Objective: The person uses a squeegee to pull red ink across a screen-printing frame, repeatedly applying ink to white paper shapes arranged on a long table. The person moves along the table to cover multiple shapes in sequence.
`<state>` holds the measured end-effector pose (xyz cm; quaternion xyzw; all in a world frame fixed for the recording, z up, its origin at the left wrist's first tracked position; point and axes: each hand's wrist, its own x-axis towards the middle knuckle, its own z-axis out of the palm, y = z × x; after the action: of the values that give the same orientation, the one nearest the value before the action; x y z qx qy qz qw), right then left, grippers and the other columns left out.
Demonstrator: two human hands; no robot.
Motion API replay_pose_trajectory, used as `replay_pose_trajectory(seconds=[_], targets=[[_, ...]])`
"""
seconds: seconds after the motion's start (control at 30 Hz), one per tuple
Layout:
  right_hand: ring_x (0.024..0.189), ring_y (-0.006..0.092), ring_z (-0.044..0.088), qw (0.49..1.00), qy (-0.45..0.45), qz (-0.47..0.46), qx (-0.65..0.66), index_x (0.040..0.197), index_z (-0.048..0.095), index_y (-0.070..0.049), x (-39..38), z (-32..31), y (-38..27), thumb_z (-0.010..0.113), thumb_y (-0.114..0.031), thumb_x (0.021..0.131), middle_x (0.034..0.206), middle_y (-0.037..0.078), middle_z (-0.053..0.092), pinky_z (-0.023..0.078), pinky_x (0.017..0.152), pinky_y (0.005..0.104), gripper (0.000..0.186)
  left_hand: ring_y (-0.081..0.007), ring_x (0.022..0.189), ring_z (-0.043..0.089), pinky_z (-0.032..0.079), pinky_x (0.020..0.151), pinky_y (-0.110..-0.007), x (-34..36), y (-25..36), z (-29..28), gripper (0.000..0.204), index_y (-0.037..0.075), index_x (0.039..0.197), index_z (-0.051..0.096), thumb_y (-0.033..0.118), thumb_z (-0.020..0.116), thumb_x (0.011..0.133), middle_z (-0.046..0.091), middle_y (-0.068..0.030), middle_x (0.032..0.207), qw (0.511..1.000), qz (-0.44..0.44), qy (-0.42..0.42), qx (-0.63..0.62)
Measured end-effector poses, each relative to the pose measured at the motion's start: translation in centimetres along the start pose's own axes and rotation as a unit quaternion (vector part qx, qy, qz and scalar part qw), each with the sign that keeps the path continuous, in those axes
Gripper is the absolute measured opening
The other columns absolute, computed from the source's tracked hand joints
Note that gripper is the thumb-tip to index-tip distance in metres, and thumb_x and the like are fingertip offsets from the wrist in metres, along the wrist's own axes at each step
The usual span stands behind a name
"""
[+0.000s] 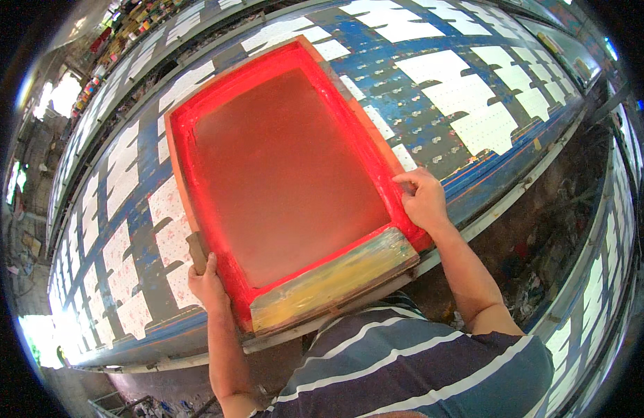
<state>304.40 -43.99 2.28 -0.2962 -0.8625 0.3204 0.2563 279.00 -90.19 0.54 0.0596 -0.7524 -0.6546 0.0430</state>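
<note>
A large screen-printing frame (181,174) lies tilted over the long blue table, its brown mesh bordered with wet red ink (353,129). Yellowed tape covers its near end (336,279). At the near left corner, my left hand (209,284) is closed on the frame's edge, thumb up beside a small brown wooden piece (196,253). My right hand (425,200) grips the right rim with its fingers bent over the edge. The underside of the frame and the fingertips beneath it are hidden.
White cut fabric pieces (475,104) lie in rows on the blue printing table (384,70); those at left (125,279) carry a pinkish print. Similar tables run at the far left and right (586,306). Colourful containers (137,24) stand at the back left.
</note>
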Motion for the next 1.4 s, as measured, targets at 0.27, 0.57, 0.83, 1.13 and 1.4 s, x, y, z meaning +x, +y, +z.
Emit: replay_pose_trajectory(seconds=[0.27, 0.57, 0.83, 1.13, 1.4], targets=[[0.089, 0.0317, 0.072, 1.000, 0.021, 0.018, 0.010, 0.110, 0.085, -0.011, 3.2, -6.8, 9.4, 0.074, 0.007, 0.078, 0.096, 0.011, 0.073, 0.058, 0.080, 0.0440, 0.038, -0.0105, 0.075, 0.060, 0.049, 0.068, -0.031, -7.6, 0.0, 10.2, 0.022, 0.001, 0.107, 0.074, 0.012, 0.089, 0.096, 0.073, -0.0017, 0.092, 0.997, 0.025, 0.016, 0.068], [0.098, 0.0341, 0.073, 0.999, 0.012, 0.033, 0.036, 0.110, 0.085, -0.012, 4.6, -9.5, 13.9, 0.074, 0.005, 0.080, 0.102, 0.012, 0.075, 0.060, 0.088, 0.0451, 0.037, -0.0133, 0.079, 0.061, 0.051, 0.072, -0.034, -9.9, 0.1, 13.6, 0.025, 0.000, 0.109, 0.073, 0.015, 0.089, 0.098, 0.072, -0.0027, 0.093, 0.994, 0.005, -0.001, 0.111], [0.115, 0.0385, 0.071, 0.999, -0.024, -0.028, -0.011, 0.123, 0.081, -0.014, 4.2, -11.0, 13.8, 0.080, -0.003, 0.089, 0.122, 0.013, 0.077, 0.060, 0.099, 0.0489, 0.036, -0.0126, 0.078, 0.061, 0.051, 0.072, -0.034, -10.0, 0.0, 14.3, 0.022, 0.000, 0.107, 0.076, 0.016, 0.087, 0.098, 0.072, -0.0032, 0.092, 0.990, 0.000, -0.026, 0.137], [0.127, 0.0366, 0.071, 0.880, -0.291, -0.374, 0.023, 0.132, 0.078, -0.015, -4.4, -10.9, 3.2, 0.089, -0.014, 0.083, 0.135, 0.013, 0.074, 0.056, 0.108, 0.0527, 0.050, -0.0203, 0.084, 0.066, 0.054, 0.079, -0.043, -9.6, -0.5, 14.2, 0.031, -0.004, 0.106, 0.078, 0.026, 0.085, 0.100, 0.076, -0.0094, 0.092, 0.975, 0.039, -0.003, 0.217], [0.115, 0.0328, 0.074, 0.876, -0.255, -0.390, -0.124, 0.136, 0.076, -0.010, -5.1, -7.6, -0.9, 0.076, -0.008, 0.085, 0.124, 0.011, 0.077, 0.058, 0.099, 0.0491, 0.051, -0.0308, 0.104, 0.073, 0.056, 0.096, -0.046, -6.8, -3.6, 9.7, 0.044, -0.007, 0.126, 0.078, 0.032, 0.066, 0.111, 0.081, -0.0223, 0.116, 0.974, 0.063, -0.100, 0.193]])
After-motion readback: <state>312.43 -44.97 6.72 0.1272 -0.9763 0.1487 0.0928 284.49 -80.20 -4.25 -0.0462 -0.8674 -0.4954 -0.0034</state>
